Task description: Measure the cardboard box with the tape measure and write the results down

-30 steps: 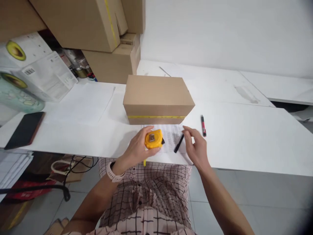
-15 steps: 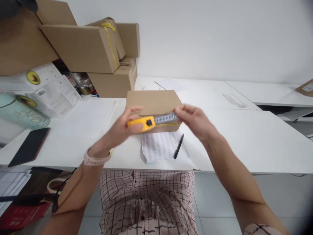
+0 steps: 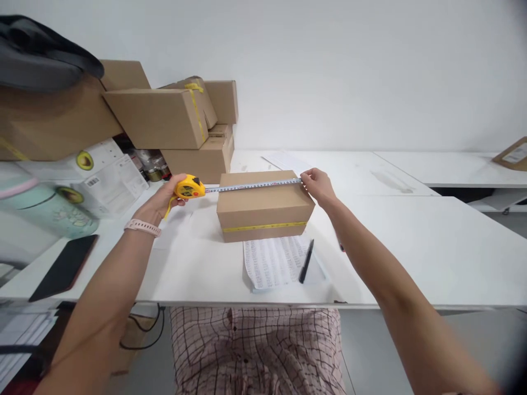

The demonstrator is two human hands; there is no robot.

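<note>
Tape measure (image 3: pixel 188 188): the yellow case was in the left hand (image 3: pixel 158 202), fingers wrapped shut around it, held in the air just off the left end of the cardboard box (image 3: pixel 263 211). The blade (image 3: pixel 255 186) ran out of the case toward the right hand (image 3: pixel 318 184), stretched roughly level along the box's far top edge, left corner to right corner. The right hand was pinched closed on the blade's tip at the box's far right top corner, touching the box there. Couldn't tell whether the blade lay on the cardboard or just above it.

The box sat between the two hands on the white table (image 3: pixel 411 241), closed, with a yellow tape strip along its near face. Nearer the body than the right hand, on the near side of the box, lay a printed sheet (image 3: pixel 272 262), its far edge running up to the box's base. A black pen (image 3: pixel 307 261) lay on the sheet's right side, just beside the right forearm. A pale wristband (image 3: pixel 142 227) was on the left wrist.

Out past the left hand were stacked brown cartons (image 3: pixel 160 118), one with yellow tape. A white carton with avocado print (image 3: pixel 107 176) and a teal container (image 3: pixel 46 213) sat further left. A dark phone (image 3: pixel 65 267) lay flat near the table's front edge, left of the left forearm.
</note>
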